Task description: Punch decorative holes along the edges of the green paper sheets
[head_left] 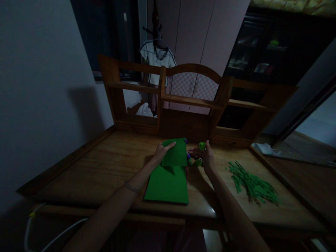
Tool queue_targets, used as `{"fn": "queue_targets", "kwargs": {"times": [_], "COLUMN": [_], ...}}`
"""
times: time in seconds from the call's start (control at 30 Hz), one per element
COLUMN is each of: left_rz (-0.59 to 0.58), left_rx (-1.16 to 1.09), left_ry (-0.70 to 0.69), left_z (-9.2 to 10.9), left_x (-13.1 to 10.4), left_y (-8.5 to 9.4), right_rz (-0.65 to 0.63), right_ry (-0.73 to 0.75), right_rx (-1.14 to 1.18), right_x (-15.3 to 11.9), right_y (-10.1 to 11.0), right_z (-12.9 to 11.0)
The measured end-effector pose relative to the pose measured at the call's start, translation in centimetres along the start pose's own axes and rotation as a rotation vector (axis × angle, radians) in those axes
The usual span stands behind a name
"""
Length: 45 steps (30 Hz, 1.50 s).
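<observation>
My left hand (162,153) grips a green sheet (176,155) by its left side, thumb on top, holding it raised over the desk. Below it lies a stack of green sheets (168,187), partly covered by the raised one. Beside the sheet's right edge, my right hand (208,159) is closed around what look like scissors (198,162), with bright green handles and a purple part near the sheet. The blades cannot be made out in the dim light. To the right lies a loose pile of thin green strips (252,185).
The wooden desk (105,168) has a shelf unit (191,99) along its back. A clear plastic bag (265,148) lies beyond the right edge. At the lower left is a white cable (27,231). Behind the shelf, a white shirt (154,56) hangs on a stand.
</observation>
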<state>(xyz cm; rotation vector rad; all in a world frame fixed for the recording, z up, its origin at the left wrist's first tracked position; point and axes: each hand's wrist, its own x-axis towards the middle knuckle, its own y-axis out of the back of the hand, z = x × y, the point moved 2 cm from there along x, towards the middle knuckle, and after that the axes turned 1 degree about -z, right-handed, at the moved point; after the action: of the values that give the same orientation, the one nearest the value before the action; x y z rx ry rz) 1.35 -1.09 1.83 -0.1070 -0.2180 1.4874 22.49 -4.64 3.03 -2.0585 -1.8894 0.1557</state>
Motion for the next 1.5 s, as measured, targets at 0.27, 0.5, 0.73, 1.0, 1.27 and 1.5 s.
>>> {"fn": "queue_targets", "kwargs": {"times": [0.27, 0.5, 0.73, 1.0, 1.27, 1.5], "left_rz": [-0.031, -0.063, -0.104, -0.128, -0.134, -0.149], "left_rx": [0.09, 0.186, 0.286, 0.293, 0.269, 0.275], "left_ry": [-0.06, -0.116, -0.176, -0.177, -0.167, -0.189], "left_z": [0.0, -0.6, -0.9, -0.7, -0.9, -0.9], "left_x": [0.1, 0.5, 0.7, 0.5, 0.5, 0.6], "left_y": [0.0, 0.0, 0.0, -0.2, -0.4, -0.4], "right_rz": [0.03, 0.03, -0.037, -0.085, -0.107, -0.089], "right_ry": [0.127, 0.163, 0.121, 0.104, 0.148, 0.176], "right_rx": [-0.084, -0.226, -0.314, -0.314, -0.357, -0.428], "right_x": [-0.6, -1.1, -1.0, -1.0, -1.1, -0.9], "right_y": [-0.6, -0.9, -1.0, -1.4, -1.5, -1.3], "right_z": [-0.6, -1.0, -1.0, -0.6, -0.8, -0.3]}}
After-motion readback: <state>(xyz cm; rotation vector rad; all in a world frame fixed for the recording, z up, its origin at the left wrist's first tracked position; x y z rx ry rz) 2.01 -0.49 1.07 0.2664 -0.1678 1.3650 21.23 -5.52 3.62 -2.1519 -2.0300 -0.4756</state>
